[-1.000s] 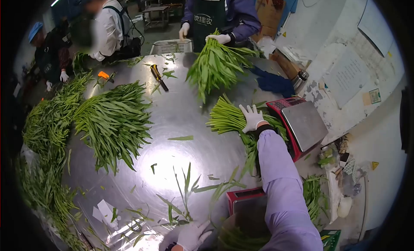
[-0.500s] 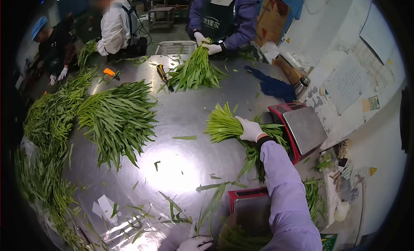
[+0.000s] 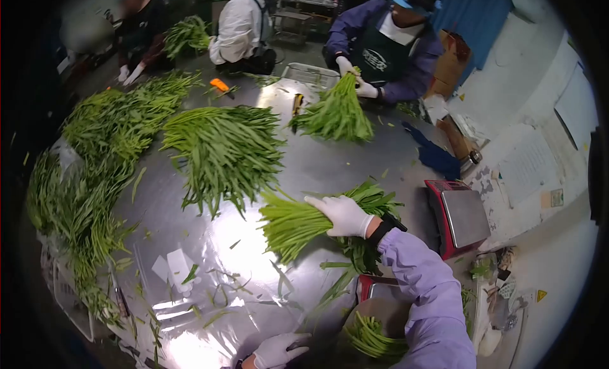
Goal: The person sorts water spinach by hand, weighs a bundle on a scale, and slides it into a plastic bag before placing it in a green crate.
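My right hand (image 3: 346, 217), in a white glove, is wrapped round a bunch of leafy greens (image 3: 288, 226) over the metal table (image 3: 380, 153). The cut stems point left and the leaves trail right, behind the wrist. My left hand (image 3: 279, 351), gloved too, is low at the bottom edge with thumb and forefinger apart; a dark patch shows between them. Right of it, more green stems (image 3: 374, 337) lie by a red scale (image 3: 374, 286), which my right sleeve partly covers. A large pile of greens (image 3: 225, 150) spreads out beyond the held bunch.
A second red scale (image 3: 466, 220) stands at the right. Loose greens (image 3: 95, 197) heap along the left edge. Across the table a co-worker holds a bunch (image 3: 339, 112); a yellow-black cutter (image 3: 297, 109) and an orange tool (image 3: 220, 85) lie nearby. Two more people are at the far left.
My right hand has drawn the bunch left and toward me, away from the far scale. The view has shifted, and more stems show at the near scale.
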A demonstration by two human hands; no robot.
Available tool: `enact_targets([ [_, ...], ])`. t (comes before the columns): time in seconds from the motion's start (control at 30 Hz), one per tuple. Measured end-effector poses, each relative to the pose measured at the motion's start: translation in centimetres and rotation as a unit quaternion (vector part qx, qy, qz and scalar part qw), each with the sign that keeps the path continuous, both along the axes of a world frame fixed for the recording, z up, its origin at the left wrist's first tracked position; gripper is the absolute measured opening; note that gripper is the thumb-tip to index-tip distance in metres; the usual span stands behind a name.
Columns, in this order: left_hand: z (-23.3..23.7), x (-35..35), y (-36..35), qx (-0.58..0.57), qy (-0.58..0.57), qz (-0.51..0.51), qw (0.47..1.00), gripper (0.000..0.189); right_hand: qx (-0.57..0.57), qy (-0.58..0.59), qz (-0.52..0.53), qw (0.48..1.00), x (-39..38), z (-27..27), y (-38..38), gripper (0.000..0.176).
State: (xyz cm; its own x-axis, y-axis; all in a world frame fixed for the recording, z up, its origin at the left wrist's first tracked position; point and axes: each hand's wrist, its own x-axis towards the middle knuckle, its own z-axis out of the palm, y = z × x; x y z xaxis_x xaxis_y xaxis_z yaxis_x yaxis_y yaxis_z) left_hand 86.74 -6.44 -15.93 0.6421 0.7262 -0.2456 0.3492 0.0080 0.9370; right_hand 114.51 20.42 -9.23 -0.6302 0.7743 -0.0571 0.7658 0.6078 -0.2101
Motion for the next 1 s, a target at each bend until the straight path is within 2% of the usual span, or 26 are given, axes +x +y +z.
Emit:
enact_targets([
  [0.07, 1.0, -1.7, 0.6, -0.025, 0.036, -0.055, 0.998, 0.041, 0.007, -0.038, 0.100, 0.994, -3.3, 0.0, -1.0, 0.090],
  [0.13, 1.8, -4.0, 0.8, 0.012, 0.037, -0.030, 0.999, 0.043, 0.012, -0.095, 0.156, 0.983, -6.0, -1.1, -2.3, 0.094],
  [0.2, 1.7, -6.7, 1.2, 0.085, 0.036, -0.014, 0.996, 0.042, -0.015, -0.161, 0.166, 0.973, -7.2, -1.6, -3.9, 0.102],
  [0.27, 2.8, -9.6, 2.6, 0.188, 0.006, 0.042, 0.981, 0.041, -0.062, -0.182, 0.142, 0.971, -7.4, 0.5, -4.8, 0.102],
  [0.33, 4.4, -12.5, 4.5, 0.259, 0.041, 0.060, 0.963, 0.037, -0.036, -0.052, 0.122, 0.991, -5.0, 2.4, -5.6, 0.088],
  [0.37, 6.6, -13.0, 5.7, 0.250, 0.158, 0.056, 0.954, 0.033, -0.048, -0.040, 0.086, 0.994, -4.9, 6.0, -6.7, 0.079],
  [0.4, 8.7, -13.5, 6.8, 0.240, 0.272, 0.050, 0.931, 0.030, -0.014, 0.009, 0.069, 0.997, -4.3, 9.1, -8.4, 0.071],
  [0.47, 6.3, -13.4, 9.7, 0.256, 0.186, 0.150, 0.937, 0.025, -0.012, 0.020, 0.005, 1.000, -3.6, 15.5, -12.9, 0.063],
  [0.53, 4.2, -11.2, 13.1, 0.291, 0.125, 0.235, 0.919, 0.024, 0.030, 0.035, -0.019, 0.999, -2.8, 19.0, -17.7, 0.061],
  [0.6, 0.8, -8.7, 16.3, 0.338, 0.127, 0.212, 0.908, 0.031, 0.015, 0.033, -0.058, 0.998, -2.7, 21.4, -22.5, 0.060],
  [0.63, -1.3, -7.2, 17.5, 0.374, 0.166, 0.201, 0.890, 0.034, -0.022, 0.009, -0.092, 0.995, -2.8, 22.4, -25.1, 0.060],
  [0.67, -2.6, -5.8, 18.4, 0.409, 0.205, 0.188, 0.869, 0.039, -0.014, 0.041, -0.093, 0.995, -2.9, 22.5, -27.2, 0.062],
  [0.7, -2.7, -4.6, 18.6, 0.411, 0.201, 0.181, 0.871, 0.039, -0.013, 0.098, -0.109, 0.989, -3.3, 22.1, -29.1, 0.059],
  [0.77, -2.5, -2.5, 18.9, 0.357, 0.336, 0.119, 0.863, 0.043, -0.043, 0.109, -0.174, 0.978, -3.6, 20.7, -33.0, 0.051],
  [0.8, -3.0, -1.8, 18.9, 0.361, 0.333, 0.112, 0.864, 0.043, -0.051, 0.128, -0.198, 0.971, -3.6, 19.4, -34.7, 0.050],
  [0.87, -3.9, -0.6, 18.5, 0.373, 0.408, 0.087, 0.829, 0.039, -0.089, 0.173, -0.261, 0.945, -3.9, 16.9, -37.7, 0.051],
  [0.93, -3.8, -0.2, 18.8, 0.347, 0.408, 0.060, 0.842, 0.037, -0.124, 0.237, -0.331, 0.905, -5.2, 15.5, -39.3, 0.049],
  [1.0, -3.3, 0.0, 18.8, 0.377, 0.425, 0.062, 0.821, 0.034, -0.129, 0.269, -0.366, 0.882, -6.2, 13.6, -40.9, 0.049],
])
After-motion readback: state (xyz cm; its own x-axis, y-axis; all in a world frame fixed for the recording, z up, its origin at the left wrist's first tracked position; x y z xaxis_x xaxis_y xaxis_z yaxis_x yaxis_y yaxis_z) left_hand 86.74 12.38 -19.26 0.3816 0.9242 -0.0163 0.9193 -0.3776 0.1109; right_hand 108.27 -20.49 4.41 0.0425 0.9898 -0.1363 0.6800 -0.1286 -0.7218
